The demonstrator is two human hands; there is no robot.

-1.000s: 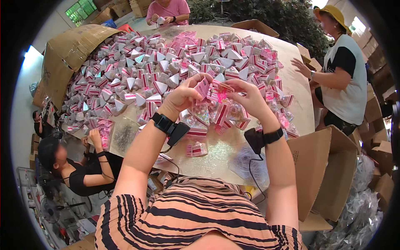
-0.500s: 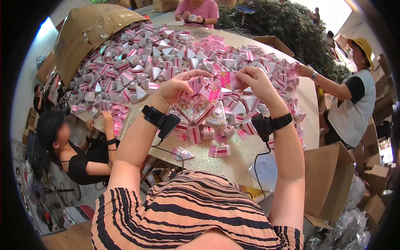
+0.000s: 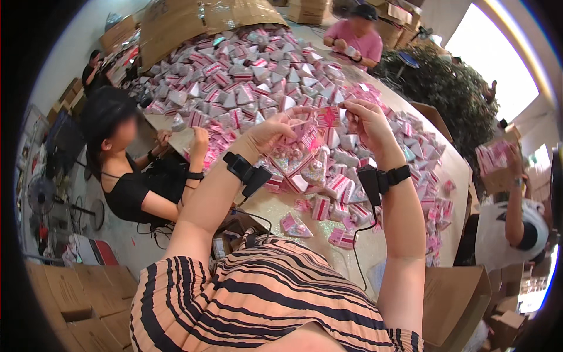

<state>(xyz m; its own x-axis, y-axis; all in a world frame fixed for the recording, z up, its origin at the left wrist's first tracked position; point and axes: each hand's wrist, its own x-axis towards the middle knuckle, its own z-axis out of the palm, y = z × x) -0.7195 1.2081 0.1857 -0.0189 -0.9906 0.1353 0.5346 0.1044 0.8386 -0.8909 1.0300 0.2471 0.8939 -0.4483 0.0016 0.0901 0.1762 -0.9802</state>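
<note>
My left hand [image 3: 271, 134] is closed, its thumb and fingers pinching a pink printed card [image 3: 326, 117] above the table. At the card's other end, my right hand [image 3: 369, 126] pinches with thumb and forefinger at its upper right corner. Just under the card, beside my left hand, sits a clear shiny packet [image 3: 314, 167] with pink and pale contents; whether it is joined to the card, I cannot tell. Wedge-shaped pink-and-white packets [image 3: 340, 186] lie beyond and below my hands. A loose wedge packet [image 3: 295, 226] rests near the table's front edge.
A large heap of wedge packets [image 3: 234, 76] covers the table [image 3: 454, 176], spilling from a big carton [image 3: 176, 29]. Co-workers sit at the left [image 3: 141, 170] and far side [image 3: 355, 41]; another [image 3: 516, 229] stands at right. An open carton [image 3: 451, 299] is by my right elbow.
My view has swung, shifting the scene. My right hand has come up to the card's corner, and the card is stretched flatter between my hands. The right-hand co-worker now raises an arm beside pink packets.
</note>
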